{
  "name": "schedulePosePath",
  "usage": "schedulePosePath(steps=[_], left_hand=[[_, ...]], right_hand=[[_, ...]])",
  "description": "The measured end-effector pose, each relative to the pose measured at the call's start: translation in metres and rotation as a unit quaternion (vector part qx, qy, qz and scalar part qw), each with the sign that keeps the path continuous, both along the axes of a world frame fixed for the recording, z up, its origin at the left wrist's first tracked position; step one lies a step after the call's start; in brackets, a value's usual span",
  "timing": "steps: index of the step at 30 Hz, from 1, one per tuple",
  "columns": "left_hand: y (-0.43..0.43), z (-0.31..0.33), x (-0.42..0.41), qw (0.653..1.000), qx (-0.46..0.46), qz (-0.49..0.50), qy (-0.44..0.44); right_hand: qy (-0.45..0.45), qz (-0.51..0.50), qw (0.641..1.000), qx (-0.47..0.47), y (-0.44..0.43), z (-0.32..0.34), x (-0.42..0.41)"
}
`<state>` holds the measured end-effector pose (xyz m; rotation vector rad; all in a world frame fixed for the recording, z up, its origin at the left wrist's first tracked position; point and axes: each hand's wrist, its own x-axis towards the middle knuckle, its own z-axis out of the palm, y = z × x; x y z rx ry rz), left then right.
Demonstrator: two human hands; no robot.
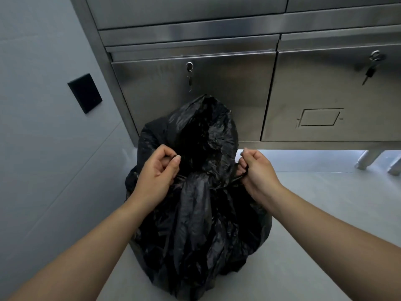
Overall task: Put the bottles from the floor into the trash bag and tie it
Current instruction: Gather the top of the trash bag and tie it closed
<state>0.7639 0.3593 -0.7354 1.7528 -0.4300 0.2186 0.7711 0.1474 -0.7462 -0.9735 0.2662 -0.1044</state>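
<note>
The black trash bag sat on the floor in the middle of the frame. The left hand and right hand each pinched its black strings tight

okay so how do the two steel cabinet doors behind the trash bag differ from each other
The left cabinet door is partly hidden low down by the black trash bag; the right cabinet door is fully in view. The right door has a rectangular recessed frame; none shows on the left door. The left door's keys hang straight down; the right door's keys hang slanted. Both are brushed steel, shut, with keys in their locks.
</note>
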Motion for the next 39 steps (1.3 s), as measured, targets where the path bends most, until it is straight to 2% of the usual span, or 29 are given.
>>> schedulePosePath(steps=[5, 8, 11, 18, 20, 22, 23, 25, 27, 29, 31, 35, 39], left_hand=[[0.016, 0.003, 0.001, 0.998, 0.022, 0.059, -0.001], [0.006, 0.016, -0.004, 0.996, 0.052, 0.046, -0.050], [-0.011, 0.035, -0.012, 0.989, 0.061, 0.043, -0.130], [-0.024, 0.075, -0.016, 0.945, -0.041, 0.160, -0.283], [-0.022, 0.080, -0.013, 0.928, -0.007, 0.185, -0.324], [-0.020, 0.078, -0.007, 0.921, 0.083, 0.177, -0.337], [-0.018, 0.073, -0.003, 0.928, 0.131, 0.147, -0.318], [-0.014, 0.053, 0.001, 0.948, 0.222, 0.065, -0.219], [-0.010, 0.018, -0.002, 0.939, 0.328, -0.011, -0.101], [-0.012, -0.016, -0.013, 0.926, 0.365, -0.096, -0.003], [-0.016, -0.032, -0.020, 0.941, 0.313, -0.117, 0.049], [-0.020, -0.023, -0.014, 0.985, 0.129, -0.032, 0.113], [-0.025, -0.022, -0.016, 0.994, 0.058, 0.000, 0.096]], right_hand=[[0.002, -0.051, 0.999, -0.011, -0.023, 0.002, 0.007], [-0.085, -0.035, 0.994, -0.063, -0.018, 0.019, 0.000], [-0.196, 0.023, 0.975, -0.098, -0.004, 0.043, -0.014], [-0.335, 0.017, 0.903, -0.267, 0.012, 0.074, -0.034], [-0.340, 0.026, 0.896, -0.284, 0.013, 0.074, -0.033], [-0.332, 0.040, 0.893, -0.302, 0.013, 0.069, -0.032], [-0.325, 0.047, 0.893, -0.309, 0.013, 0.065, -0.031], [-0.305, 0.051, 0.898, -0.314, 0.010, 0.057, -0.029], [-0.263, 0.034, 0.916, -0.299, 0.007, 0.046, -0.025], [-0.230, 0.024, 0.924, -0.306, 0.005, 0.033, -0.022], [-0.229, 0.057, 0.886, -0.399, 0.002, 0.014, -0.020], [-0.148, 0.185, 0.765, -0.599, -0.011, -0.023, -0.016], [-0.081, 0.338, 0.656, -0.670, -0.018, -0.046, -0.016]])
